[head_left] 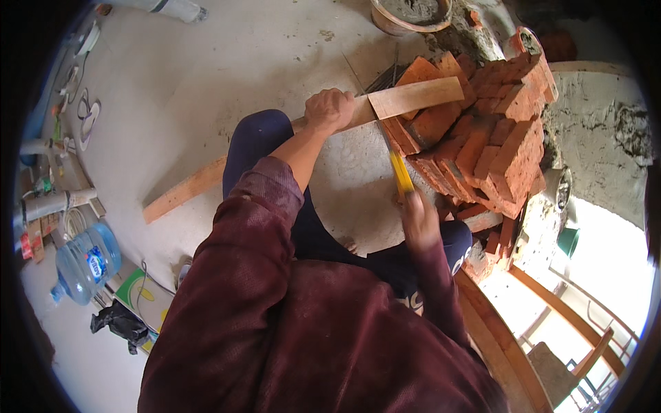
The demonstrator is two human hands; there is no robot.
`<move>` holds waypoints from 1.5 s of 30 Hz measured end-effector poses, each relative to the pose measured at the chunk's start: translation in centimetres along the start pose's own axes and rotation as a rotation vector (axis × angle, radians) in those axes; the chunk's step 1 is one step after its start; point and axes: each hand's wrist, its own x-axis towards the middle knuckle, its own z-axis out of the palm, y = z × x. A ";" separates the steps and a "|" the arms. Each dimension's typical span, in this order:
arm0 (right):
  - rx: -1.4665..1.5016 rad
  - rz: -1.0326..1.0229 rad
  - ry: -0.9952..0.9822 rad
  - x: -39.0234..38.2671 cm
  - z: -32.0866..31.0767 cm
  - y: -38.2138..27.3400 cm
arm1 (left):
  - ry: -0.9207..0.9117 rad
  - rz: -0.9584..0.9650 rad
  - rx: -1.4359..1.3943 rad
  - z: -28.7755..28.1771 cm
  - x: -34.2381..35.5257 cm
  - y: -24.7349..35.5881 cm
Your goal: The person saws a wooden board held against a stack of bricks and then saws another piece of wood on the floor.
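A long wooden plank (418, 97) lies across my raised left knee, with its far end in front of the brick pile. My left hand (330, 110) is closed over the plank, pressing it from above just left of the saw. In my right hand (420, 219), which is slightly blurred, is the yellow handle of a saw (400, 172). The thin dark blade crosses the plank at a line on the wood. How deep it sits in the wood cannot be made out.
Stacked red bricks (499, 148) stand close to the right of the saw. A mortar-filled basin (413, 17) sits at the top. A blue water jug (88, 261), a black plastic bag (124, 327) and sandals (87, 117) lie at the left. Wooden boards (506, 344) stretch along the lower right.
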 end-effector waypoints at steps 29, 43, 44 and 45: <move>0.149 0.132 -0.040 6.4 1.2 2.5 | 0.078 0.146 -0.009 -2.4 -0.4 3.1; 0.150 0.264 -0.136 -7.8 -7.8 -4.9 | -0.120 -0.165 -0.088 -1.3 -1.1 -0.5; 0.144 0.283 -0.185 -4.3 -4.8 -2.0 | -0.124 -0.116 -0.054 -0.9 -1.5 -0.4; 0.130 0.306 -0.231 -0.8 -2.2 0.7 | -0.123 -0.102 -0.067 -1.1 -1.6 0.1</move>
